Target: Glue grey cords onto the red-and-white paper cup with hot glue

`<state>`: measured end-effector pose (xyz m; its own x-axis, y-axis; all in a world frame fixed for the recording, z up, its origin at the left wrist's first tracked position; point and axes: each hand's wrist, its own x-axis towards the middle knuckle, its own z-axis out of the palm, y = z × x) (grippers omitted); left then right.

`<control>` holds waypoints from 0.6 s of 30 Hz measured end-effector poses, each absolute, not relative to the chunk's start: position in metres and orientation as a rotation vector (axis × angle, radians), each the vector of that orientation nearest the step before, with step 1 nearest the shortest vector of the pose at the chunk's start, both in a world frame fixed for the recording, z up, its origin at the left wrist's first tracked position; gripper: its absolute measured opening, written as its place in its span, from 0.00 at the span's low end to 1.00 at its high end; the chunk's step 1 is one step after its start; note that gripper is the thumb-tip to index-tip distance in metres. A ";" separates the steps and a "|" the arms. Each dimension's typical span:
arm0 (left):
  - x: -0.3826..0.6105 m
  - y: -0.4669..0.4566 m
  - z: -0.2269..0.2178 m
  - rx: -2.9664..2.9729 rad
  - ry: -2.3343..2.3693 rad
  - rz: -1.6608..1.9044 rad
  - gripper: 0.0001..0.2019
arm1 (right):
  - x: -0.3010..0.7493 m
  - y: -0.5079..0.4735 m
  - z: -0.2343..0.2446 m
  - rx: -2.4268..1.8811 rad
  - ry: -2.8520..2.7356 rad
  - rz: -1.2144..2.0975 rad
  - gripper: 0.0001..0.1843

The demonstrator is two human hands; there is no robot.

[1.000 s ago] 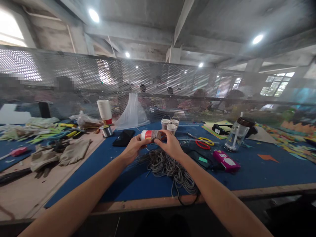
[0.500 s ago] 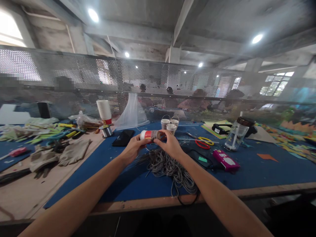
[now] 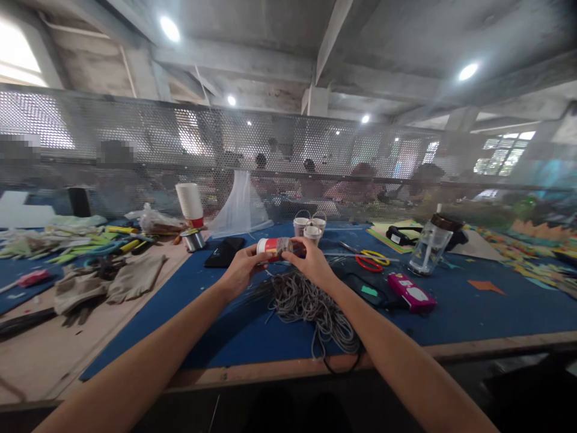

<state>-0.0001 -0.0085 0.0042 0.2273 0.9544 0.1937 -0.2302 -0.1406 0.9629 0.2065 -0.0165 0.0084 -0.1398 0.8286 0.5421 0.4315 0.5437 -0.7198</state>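
Observation:
A red and white paper cup (image 3: 271, 246) lies on its side in the air between my hands, its right part wrapped in grey cord. My left hand (image 3: 242, 269) grips the cup's left part. Around the cord-wrapped end are the closed fingers of my right hand (image 3: 310, 261), which hide part of it. Below on the blue mat spreads a loose heap of grey cord (image 3: 306, 300). Just behind my right hand stand three small white cups with thin loop handles (image 3: 301, 225).
At left are a black phone (image 3: 224, 252), a wire spool (image 3: 195, 240), a paper cup stack (image 3: 189, 203) and work gloves (image 3: 135, 278). Scissors (image 3: 373, 260), a magenta box (image 3: 411, 293) and a clear bottle with a straw (image 3: 430, 246) stand or lie right. A perforated metal screen (image 3: 270, 138) rises behind.
The cup has turned slightly in my hands, so more of its printed red side shows. Both hands stay in nearly the same place.

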 end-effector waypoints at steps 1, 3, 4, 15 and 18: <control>0.000 -0.009 0.005 1.263 0.779 1.237 0.16 | 0.207 -0.017 0.009 -1.055 -1.757 0.498 0.25; 0.001 -0.010 0.006 1.213 0.765 1.252 0.15 | 0.207 -0.016 0.009 -1.060 -1.740 0.525 0.25; 0.001 -0.011 0.007 1.192 0.758 1.259 0.14 | 0.207 -0.016 0.009 -1.060 -1.731 0.541 0.25; -0.003 -0.009 0.011 1.070 0.713 1.365 0.11 | 0.211 -0.011 0.007 -1.049 -1.631 0.594 0.27; -0.003 -0.009 0.011 1.072 0.732 1.343 0.12 | 0.212 -0.010 0.006 -1.044 -1.621 0.590 0.27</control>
<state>-0.0028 -0.0089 0.0109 0.1328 0.9783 0.1588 -0.3964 -0.0945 0.9132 0.2118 -0.0099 0.0060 -0.0479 0.8597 0.5086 0.3313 0.4940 -0.8038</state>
